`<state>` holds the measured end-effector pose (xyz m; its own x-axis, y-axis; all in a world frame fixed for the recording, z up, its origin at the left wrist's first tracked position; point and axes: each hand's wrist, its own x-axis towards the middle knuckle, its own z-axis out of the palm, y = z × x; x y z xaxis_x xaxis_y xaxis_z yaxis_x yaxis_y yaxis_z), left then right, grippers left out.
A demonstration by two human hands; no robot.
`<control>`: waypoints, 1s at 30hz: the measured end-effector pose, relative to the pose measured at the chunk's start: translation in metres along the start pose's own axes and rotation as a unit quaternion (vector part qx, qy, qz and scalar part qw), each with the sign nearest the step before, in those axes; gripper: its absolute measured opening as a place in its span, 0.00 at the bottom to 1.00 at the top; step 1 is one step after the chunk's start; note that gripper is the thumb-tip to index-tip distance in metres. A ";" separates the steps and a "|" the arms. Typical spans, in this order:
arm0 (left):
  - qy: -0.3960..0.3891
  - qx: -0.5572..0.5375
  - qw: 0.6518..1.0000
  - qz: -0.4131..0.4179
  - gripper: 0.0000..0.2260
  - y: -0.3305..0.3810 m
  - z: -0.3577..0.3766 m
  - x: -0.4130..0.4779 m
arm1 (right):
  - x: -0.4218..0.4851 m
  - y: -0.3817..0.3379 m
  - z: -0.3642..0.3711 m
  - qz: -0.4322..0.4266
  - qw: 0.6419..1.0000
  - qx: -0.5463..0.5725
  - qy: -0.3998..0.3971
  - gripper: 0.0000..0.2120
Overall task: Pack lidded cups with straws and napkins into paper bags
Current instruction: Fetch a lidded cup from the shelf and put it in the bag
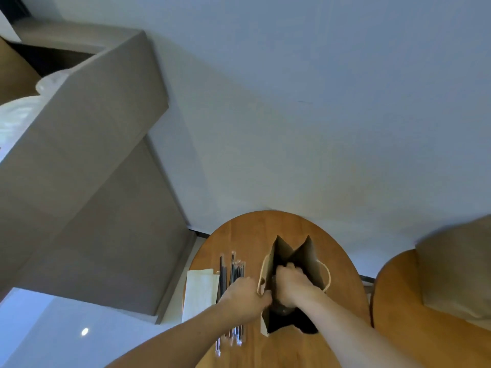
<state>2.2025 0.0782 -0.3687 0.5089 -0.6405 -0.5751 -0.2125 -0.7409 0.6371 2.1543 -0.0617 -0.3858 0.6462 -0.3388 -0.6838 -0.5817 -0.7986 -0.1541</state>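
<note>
A brown paper bag point(310, 261) is standing upright near the middle of a round wooden worktop point(265, 224), its mouth gaping open and facing up, with the long axis of the opening running from near to far. The left hand point(244, 298) is coming in from the near left, forearm stretched out, and its fingers are pinching the near left rim of the bag. The right hand point(292, 282) is reaching down into the bag's mouth from the near right, wrist bent and knuckles up; its fingers are curling inside the dark interior, and I cannot tell whether they are grasping anything. A dark rounded shape is showing just under the right wrist inside the bag, too dim to identify. Left of the bag, a bundle of wrapped straws point(233, 269) is lying flat, pointing near to far. Further left, a stack of pale napkins point(199, 290) is sitting at the worktop's left edge.
</note>
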 end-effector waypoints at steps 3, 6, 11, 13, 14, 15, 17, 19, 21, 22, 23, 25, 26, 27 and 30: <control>-0.074 0.060 0.993 0.074 0.12 -0.006 -0.021 -0.001 | -0.029 -0.002 -0.044 -0.025 0.999 0.017 0.015 0.08; -0.088 0.150 0.981 0.086 0.19 -0.012 -0.047 0.003 | -0.054 -0.001 -0.080 -0.032 0.996 0.039 0.073 0.14; 0.016 0.136 0.987 0.084 0.06 -0.027 -0.085 0.007 | -0.063 -0.024 -0.101 -0.066 0.974 0.114 0.183 0.18; 0.052 0.123 0.988 0.076 0.06 -0.035 -0.095 0.007 | -0.057 -0.046 -0.097 -0.099 0.965 0.144 0.197 0.18; 0.064 0.121 0.988 0.067 0.08 -0.041 -0.099 0.006 | -0.052 -0.059 -0.093 -0.118 0.961 0.152 0.197 0.18; 0.071 0.124 0.988 0.050 0.09 -0.048 -0.103 0.006 | -0.047 -0.072 -0.086 -0.134 0.959 0.158 0.193 0.17; 0.065 0.132 0.989 0.001 0.13 -0.068 -0.108 0.005 | -0.033 -0.099 -0.067 -0.149 0.959 0.181 0.160 0.13; 0.054 0.126 0.989 -0.046 0.17 -0.093 -0.111 0.005 | -0.013 -0.122 -0.041 -0.140 0.964 0.197 0.113 0.09; 0.058 0.106 0.989 -0.080 0.20 -0.118 -0.110 0.003 | 0.010 -0.137 -0.010 -0.121 0.972 0.190 0.058 0.08; 0.064 0.095 0.989 -0.091 0.21 -0.129 -0.108 0.003 | 0.022 -0.142 0.006 -0.112 0.976 0.182 0.031 0.09; 0.069 0.089 0.989 -0.100 0.21 -0.139 -0.107 0.004 | 0.032 -0.145 0.022 -0.099 0.980 0.174 0.011 0.10; 0.073 0.078 0.987 -0.119 0.23 -0.158 -0.103 0.008 | 0.050 -0.148 0.051 -0.067 0.982 0.178 -0.002 0.12; 0.071 0.071 0.987 -0.128 0.24 -0.167 -0.100 0.010 | 0.058 -0.149 0.065 -0.046 0.980 0.195 -0.001 0.14; 0.067 0.070 0.986 -0.134 0.25 -0.175 -0.098 0.013 | 0.065 -0.149 0.078 -0.020 0.978 0.210 0.003 0.16; 0.050 0.079 0.986 -0.141 0.24 -0.196 -0.090 0.020 | 0.087 -0.150 0.112 0.033 0.977 0.210 0.007 0.16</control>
<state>2.3294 0.2283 -0.4590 0.6446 -0.3867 -0.6596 -0.1734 -0.9141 0.3664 2.2420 0.0843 -0.5020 0.6047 -0.3917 -0.6935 -0.7722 -0.5016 -0.3901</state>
